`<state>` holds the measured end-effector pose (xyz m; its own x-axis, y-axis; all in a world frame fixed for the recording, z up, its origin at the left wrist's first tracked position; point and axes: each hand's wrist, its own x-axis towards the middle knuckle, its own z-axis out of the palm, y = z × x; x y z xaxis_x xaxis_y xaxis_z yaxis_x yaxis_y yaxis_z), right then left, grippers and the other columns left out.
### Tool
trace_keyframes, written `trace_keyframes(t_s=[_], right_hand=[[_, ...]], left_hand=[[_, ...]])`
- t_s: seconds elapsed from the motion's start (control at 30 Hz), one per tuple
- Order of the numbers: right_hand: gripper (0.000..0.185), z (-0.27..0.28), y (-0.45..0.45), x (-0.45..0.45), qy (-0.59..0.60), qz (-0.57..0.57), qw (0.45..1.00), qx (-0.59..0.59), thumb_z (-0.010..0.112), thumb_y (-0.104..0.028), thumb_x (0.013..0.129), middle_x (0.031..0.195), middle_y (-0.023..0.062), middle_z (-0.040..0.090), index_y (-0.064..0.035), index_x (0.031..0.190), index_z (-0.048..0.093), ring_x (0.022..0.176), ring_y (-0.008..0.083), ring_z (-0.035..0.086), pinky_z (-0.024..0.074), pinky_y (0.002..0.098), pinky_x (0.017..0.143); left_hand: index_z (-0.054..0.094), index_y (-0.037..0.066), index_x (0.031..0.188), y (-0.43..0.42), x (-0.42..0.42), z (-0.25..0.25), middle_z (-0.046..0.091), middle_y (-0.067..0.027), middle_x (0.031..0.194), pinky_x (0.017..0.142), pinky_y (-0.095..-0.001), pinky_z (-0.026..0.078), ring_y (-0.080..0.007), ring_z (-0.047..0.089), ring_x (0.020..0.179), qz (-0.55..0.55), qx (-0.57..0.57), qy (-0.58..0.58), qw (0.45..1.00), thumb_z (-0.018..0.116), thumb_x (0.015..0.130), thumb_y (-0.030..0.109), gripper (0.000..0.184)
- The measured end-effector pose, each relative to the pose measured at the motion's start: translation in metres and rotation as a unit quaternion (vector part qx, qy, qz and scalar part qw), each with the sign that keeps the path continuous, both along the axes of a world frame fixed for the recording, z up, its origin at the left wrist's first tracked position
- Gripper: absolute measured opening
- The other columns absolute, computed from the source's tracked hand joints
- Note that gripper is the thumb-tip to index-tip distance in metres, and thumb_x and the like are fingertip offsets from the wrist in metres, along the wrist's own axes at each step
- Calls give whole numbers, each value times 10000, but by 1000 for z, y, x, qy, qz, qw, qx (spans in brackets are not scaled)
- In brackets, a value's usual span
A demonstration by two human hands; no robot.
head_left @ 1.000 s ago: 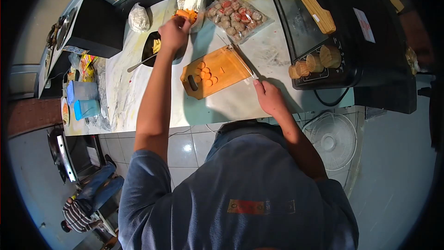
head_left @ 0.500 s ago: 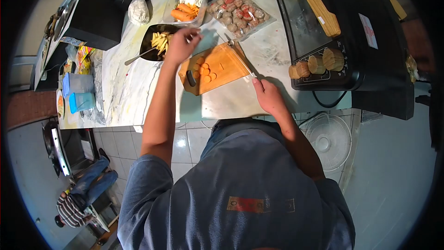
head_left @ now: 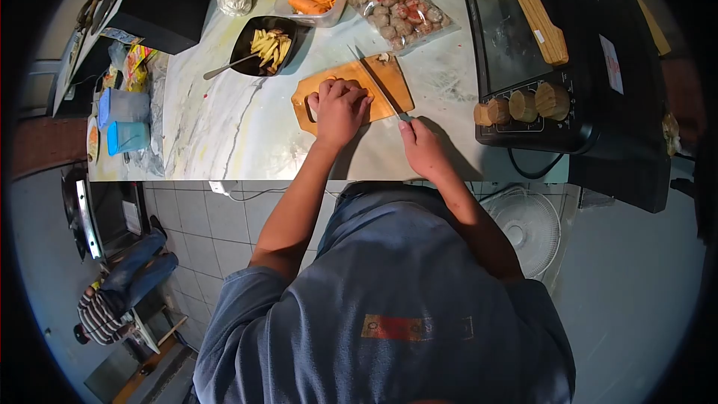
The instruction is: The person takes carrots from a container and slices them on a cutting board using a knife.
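My left hand (head_left: pixel 340 112) is over the wooden cutting board (head_left: pixel 394 75), its fingers curled down around carrot slices (head_left: pixel 368 93). Most of the slices are hidden beneath it; only bits of orange show at its edges. In my right hand (head_left: pixel 425 148) is a knife (head_left: pixel 383 88) gripped by the handle, its long blade lying across the right part of the board and pointing away from me. A small pale scrap (head_left: pixel 384 57) sits at the board's far edge.
Behind the board are a dark bowl of pale cut strips (head_left: pixel 243 46) with a spoon, a clear tub (head_left: pixel 329 21) with carrots (head_left: pixel 309 4), and a bag of meatballs (head_left: pixel 400 11). A black oven (head_left: pixel 591 97) stands right. Another person (head_left: pixel 112 310) sits at lower left.
My left hand has come back from beside the bowl and down onto the carrot slices, covering them. The knife stays in my right hand, its blade now over the board.
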<state>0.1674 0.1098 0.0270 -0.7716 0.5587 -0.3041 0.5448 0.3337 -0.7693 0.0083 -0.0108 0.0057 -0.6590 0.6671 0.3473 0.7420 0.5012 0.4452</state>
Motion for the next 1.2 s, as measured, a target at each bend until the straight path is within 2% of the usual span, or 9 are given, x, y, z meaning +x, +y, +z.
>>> trace_keyframes(t_s=[0.17,0.23,0.37,0.43,0.63,1.2], right_hand=[[410,-4,-2,1,5,16,1000,14,446,-385,999,841,259,612,3,917,551,840,483,573,440,510,709],[424,-2,-3,1,-20,31,999,0,427,-396,1001,883,282,626,0,928,562,877,504,576,443,553,755],[428,-5,-5,1,-19,36,999,2,420,-390,1002,882,280,631,2,919,569,872,501,582,447,553,756],[432,-5,-6,0,-10,23,1000,-13,414,-383,1005,888,277,635,8,912,572,877,495,588,449,555,759],[431,-3,-7,-2,2,18,999,31,413,-378,1006,877,273,636,8,913,579,860,493,589,449,557,761],[435,-3,-9,-8,-24,32,997,71,406,-406,1004,893,244,654,-23,931,598,853,479,601,458,552,780]], left_hand=[[740,171,901,4,9,-4,625,27,968,850,-466,295,-248,490,1068,17,15,-6,1000,753,788,255,142],[733,177,928,2,11,-2,630,28,978,850,-473,300,-252,493,1056,25,23,9,999,743,796,255,153],[722,178,956,0,11,-2,630,27,979,848,-473,304,-256,497,1061,30,32,23,999,735,799,247,172],[715,175,968,-2,8,-1,634,29,990,845,-472,307,-250,501,1078,-18,26,48,998,731,796,233,181],[719,165,929,0,6,-7,666,43,1007,838,-459,311,-203,538,1080,-37,33,55,997,735,791,215,148],[738,184,914,0,8,-12,713,64,974,872,-456,307,-172,589,1055,-18,43,49,998,724,811,246,121]])
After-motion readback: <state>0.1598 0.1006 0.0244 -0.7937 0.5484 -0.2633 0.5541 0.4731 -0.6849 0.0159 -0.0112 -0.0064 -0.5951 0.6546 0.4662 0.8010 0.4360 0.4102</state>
